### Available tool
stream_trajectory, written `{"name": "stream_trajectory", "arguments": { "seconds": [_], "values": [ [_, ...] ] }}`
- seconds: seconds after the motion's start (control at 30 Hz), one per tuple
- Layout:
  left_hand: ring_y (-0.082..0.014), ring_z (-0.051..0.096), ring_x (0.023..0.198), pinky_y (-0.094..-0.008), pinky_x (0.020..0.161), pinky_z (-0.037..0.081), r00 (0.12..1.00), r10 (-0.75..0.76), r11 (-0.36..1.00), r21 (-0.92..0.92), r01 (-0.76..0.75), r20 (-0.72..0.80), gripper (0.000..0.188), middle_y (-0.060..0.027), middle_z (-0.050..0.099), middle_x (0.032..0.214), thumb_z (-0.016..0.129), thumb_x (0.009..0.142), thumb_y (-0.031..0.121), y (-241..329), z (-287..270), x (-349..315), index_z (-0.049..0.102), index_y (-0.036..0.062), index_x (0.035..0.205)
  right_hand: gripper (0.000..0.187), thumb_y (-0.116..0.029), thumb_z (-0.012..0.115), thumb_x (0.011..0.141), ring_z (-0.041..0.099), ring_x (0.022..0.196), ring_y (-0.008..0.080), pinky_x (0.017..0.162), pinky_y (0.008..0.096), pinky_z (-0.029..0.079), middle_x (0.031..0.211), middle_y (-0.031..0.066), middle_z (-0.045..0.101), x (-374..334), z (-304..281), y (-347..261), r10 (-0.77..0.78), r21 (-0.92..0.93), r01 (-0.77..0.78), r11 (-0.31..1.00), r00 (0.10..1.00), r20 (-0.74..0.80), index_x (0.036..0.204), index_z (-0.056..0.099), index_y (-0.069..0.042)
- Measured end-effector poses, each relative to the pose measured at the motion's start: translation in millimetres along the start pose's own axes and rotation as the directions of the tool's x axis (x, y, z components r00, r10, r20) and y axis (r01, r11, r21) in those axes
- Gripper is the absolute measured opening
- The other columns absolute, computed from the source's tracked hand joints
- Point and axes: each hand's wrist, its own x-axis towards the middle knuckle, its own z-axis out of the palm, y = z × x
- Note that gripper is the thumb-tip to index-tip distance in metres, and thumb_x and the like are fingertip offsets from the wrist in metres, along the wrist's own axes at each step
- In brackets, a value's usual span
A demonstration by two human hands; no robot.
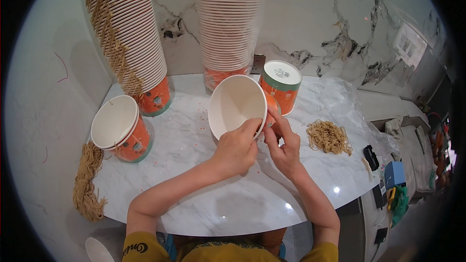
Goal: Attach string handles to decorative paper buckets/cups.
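Note:
A large paper bucket (233,99), white inside and orange outside, is tipped on its side above the table with its mouth facing me. My left hand (237,149) grips the lower right of its rim, the fingertips reaching inside. Just right of the rim, my right hand (284,143) has its thumb and fingers closed in against the bucket's outer wall. Whether a strand lies between those fingertips is too small to tell. A loose pile of tan string (329,137) lies to the right of my right hand. Behind the bucket, another paper bucket (281,87) stands upside down.
Two tall bucket stacks stand at the back: one with tan strings along its rims (131,34), one in clear plastic (228,24). Nested buckets (116,123) stand left. A tan string bundle (89,179) hangs over the table's left edge. A black object (371,157) lies at the right edge.

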Motion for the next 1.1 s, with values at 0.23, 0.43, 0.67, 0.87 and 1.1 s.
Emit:
{"name": "stream_trajectory", "arguments": {
  "seconds": [0.23, 0.43, 0.67, 0.87, 1.1],
  "values": [
    [-0.046, 0.066, 0.09, -0.0542, 0.076, 0.052, 1.0, -0.029, 0.996, -0.082, 0.029, 0.003, 0.037, -0.0221, 0.068, 0.101, 0.056, 0.086, -0.004, 2, -11, 6, 0.052, 0.0026, 0.122, 0.054, 0.001, 0.063, 0.094, 0.063, 0.06, 0.0125, 0.057, 0.0272, 0.049, 0.072, 0.0083, 0.065, -2, 1, 8, 0.033, -0.076, -0.033, 0.997, 0.999, 0.006, 0.147, 0.05, -0.004],
    [-0.0494, 0.065, 0.089, -0.0569, 0.079, 0.05, 0.991, -0.129, 0.989, -0.064, 0.131, 0.024, 0.036, -0.0262, 0.068, 0.094, 0.056, 0.085, -0.002, -9, -22, 9, 0.051, 0.0027, 0.121, 0.055, 0.0, 0.064, 0.093, 0.06, 0.056, 0.0155, 0.056, 0.0293, 0.049, 0.068, 0.0077, 0.061, -2, 3, 30, 0.024, -0.136, -0.031, 0.99, 0.998, -0.051, 0.146, 0.051, -0.006],
    [-0.0501, 0.065, 0.09, -0.0566, 0.08, 0.05, 0.987, -0.162, 0.985, -0.064, 0.161, -0.002, 0.036, -0.0274, 0.068, 0.091, 0.052, 0.085, -0.003, -15, -32, 17, 0.05, 0.0029, 0.121, 0.04, -0.004, 0.063, 0.095, 0.057, 0.056, 0.0136, 0.056, 0.0296, 0.046, 0.066, 0.0063, 0.057, -1, -5, 51, 0.158, -0.157, -0.174, 0.972, 0.982, -0.108, 0.134, 0.058, -0.006],
    [-0.016, 0.066, 0.094, -0.0305, 0.085, 0.053, 0.962, -0.27, 0.944, -0.185, 0.272, 0.035, 0.034, -0.0121, 0.07, 0.104, 0.052, 0.09, -0.006, -16, -43, 20, 0.056, -0.0011, 0.124, 0.027, -0.015, 0.058, 0.103, 0.056, 0.067, 0.0057, 0.057, 0.0234, 0.046, 0.077, 0.0002, 0.06, 3, -12, 58, 0.4, 0.045, -0.398, 0.916, 0.91, -0.104, 0.127, 0.061, -0.003],
    [-0.0257, 0.066, 0.097, -0.0353, 0.087, 0.052, 0.963, -0.263, 0.917, -0.293, 0.269, 0.059, 0.035, -0.0158, 0.07, 0.105, 0.05, 0.089, -0.005, -17, -43, 20, 0.055, -0.0001, 0.123, 0.026, -0.026, 0.056, 0.105, 0.062, 0.072, 0.0078, 0.057, 0.0231, 0.049, 0.086, 0.0002, 0.065, 10, -16, 51, 0.655, 0.55, -0.577, 0.604, 0.752, 0.07, 0.113, 0.066, -0.004]
  ]
}}
